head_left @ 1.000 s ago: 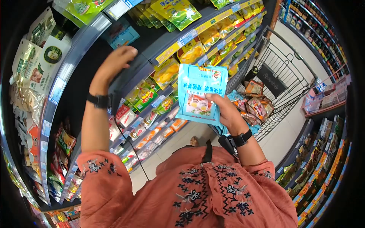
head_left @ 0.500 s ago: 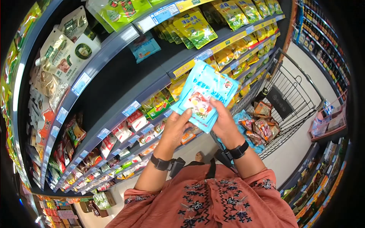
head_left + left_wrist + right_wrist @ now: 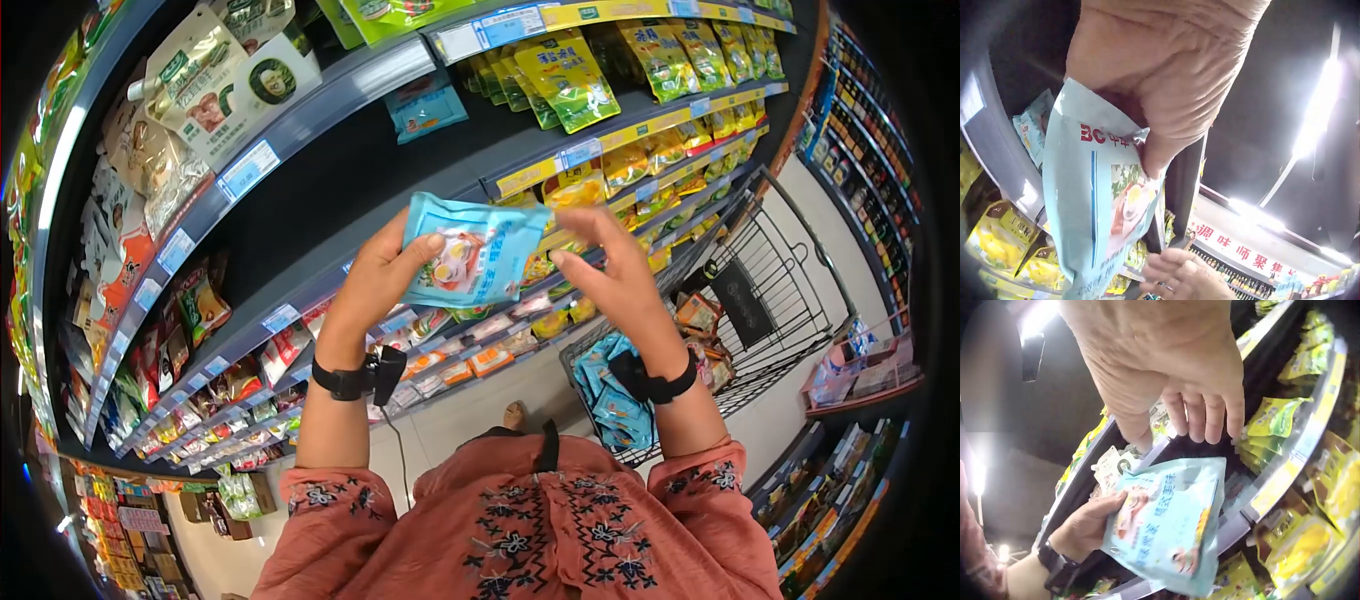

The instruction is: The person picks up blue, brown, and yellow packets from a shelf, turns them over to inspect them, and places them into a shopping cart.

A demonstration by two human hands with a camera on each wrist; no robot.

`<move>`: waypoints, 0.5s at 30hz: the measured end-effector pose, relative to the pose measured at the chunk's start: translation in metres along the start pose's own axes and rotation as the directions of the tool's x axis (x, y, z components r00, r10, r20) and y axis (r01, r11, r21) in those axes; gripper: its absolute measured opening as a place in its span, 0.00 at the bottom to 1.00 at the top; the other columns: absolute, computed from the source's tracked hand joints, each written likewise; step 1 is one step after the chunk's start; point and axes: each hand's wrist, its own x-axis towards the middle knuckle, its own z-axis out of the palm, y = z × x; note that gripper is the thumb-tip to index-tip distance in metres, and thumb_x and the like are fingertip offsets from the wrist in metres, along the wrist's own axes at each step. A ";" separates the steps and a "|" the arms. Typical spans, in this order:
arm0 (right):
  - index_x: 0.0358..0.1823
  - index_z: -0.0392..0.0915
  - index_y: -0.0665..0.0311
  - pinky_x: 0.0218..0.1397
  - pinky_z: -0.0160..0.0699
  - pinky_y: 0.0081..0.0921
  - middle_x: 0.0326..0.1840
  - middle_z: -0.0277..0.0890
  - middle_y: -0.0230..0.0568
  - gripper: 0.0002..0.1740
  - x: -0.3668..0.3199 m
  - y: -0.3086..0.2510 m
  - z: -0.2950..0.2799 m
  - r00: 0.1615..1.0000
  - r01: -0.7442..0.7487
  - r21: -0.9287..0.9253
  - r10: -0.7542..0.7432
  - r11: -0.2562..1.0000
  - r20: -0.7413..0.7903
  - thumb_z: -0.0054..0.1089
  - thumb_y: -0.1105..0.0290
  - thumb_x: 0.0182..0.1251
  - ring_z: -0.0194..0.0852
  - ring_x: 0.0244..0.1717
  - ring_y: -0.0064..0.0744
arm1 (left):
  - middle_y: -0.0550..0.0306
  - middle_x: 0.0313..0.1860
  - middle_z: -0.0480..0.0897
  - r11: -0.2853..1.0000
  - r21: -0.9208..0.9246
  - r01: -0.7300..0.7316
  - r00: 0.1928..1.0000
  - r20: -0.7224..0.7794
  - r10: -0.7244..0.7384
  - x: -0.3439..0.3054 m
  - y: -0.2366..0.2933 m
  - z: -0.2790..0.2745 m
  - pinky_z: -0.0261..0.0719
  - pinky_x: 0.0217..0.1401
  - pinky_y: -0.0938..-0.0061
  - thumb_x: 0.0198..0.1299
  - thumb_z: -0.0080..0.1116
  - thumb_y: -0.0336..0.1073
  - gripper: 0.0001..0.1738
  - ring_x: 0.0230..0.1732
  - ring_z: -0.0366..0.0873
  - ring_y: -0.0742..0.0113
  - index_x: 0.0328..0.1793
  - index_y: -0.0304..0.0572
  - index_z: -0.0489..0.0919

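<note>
A light blue packet (image 3: 474, 250) with a food picture is gripped at one end by the left hand (image 3: 379, 275), thumb on its printed face. Beside its other end the right hand (image 3: 617, 283) is held with fingers spread, apart from the packet. The left wrist view has the packet (image 3: 1088, 187) hanging from the left hand (image 3: 1160, 75). In the right wrist view the right hand (image 3: 1166, 369) hovers above the packet (image 3: 1166, 519) with nothing in its fingers. Another blue packet (image 3: 426, 106) lies on the dark shelf.
A shopping cart (image 3: 745, 300) stands at the right, with blue packets (image 3: 612, 392) and brown packets inside. Yellow-green packets (image 3: 565, 80) fill the shelf ahead. White pouches (image 3: 205, 85) hang at the upper left. A shelf edge (image 3: 300, 115) with price tags curves along the left.
The packet was in the right hand, then in both hands; now only the left hand grips it, and it has turned. The right hand has come off it and moved slightly right.
</note>
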 end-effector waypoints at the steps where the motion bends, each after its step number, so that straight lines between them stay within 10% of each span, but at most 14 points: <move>1: 0.52 0.77 0.69 0.47 0.79 0.28 0.37 0.82 0.39 0.18 0.009 -0.002 0.005 0.989 0.135 -0.106 -0.141 0.985 -0.052 0.64 0.65 0.66 0.80 0.40 0.28 | 0.63 0.49 0.81 0.999 0.027 0.029 0.998 0.053 -0.031 0.002 -0.002 -0.006 0.74 0.56 0.77 0.71 0.58 0.46 0.20 0.51 0.75 0.77 0.60 0.39 0.77; 4: 0.51 0.78 0.71 0.45 0.78 0.26 0.34 0.80 0.37 0.18 0.029 -0.004 0.015 0.979 0.069 -0.068 -0.055 0.995 0.195 0.64 0.65 0.65 0.78 0.38 0.25 | 0.62 0.49 0.81 0.995 0.090 0.053 0.979 0.191 -0.070 0.008 0.006 -0.014 0.74 0.56 0.77 0.71 0.58 0.45 0.20 0.51 0.75 0.76 0.59 0.38 0.78; 7: 0.47 0.81 0.68 0.40 0.71 0.18 0.37 0.77 0.26 0.14 0.038 0.000 0.025 0.763 -0.444 0.164 0.275 0.881 0.585 0.63 0.64 0.69 0.70 0.37 0.13 | 0.59 0.48 0.83 0.991 0.130 -0.004 0.980 0.197 -0.022 0.014 0.004 -0.016 0.75 0.55 0.75 0.71 0.59 0.44 0.20 0.50 0.76 0.74 0.60 0.37 0.78; 15: 0.53 0.81 0.65 0.43 0.75 0.18 0.41 0.81 0.26 0.16 0.046 0.013 0.049 0.790 -0.578 0.341 0.403 0.741 0.462 0.63 0.64 0.70 0.75 0.38 0.13 | 0.58 0.48 0.83 0.999 -0.044 -0.026 0.986 -0.165 0.019 0.017 -0.014 -0.054 0.76 0.51 0.77 0.71 0.56 0.50 0.25 0.48 0.78 0.73 0.62 0.37 0.77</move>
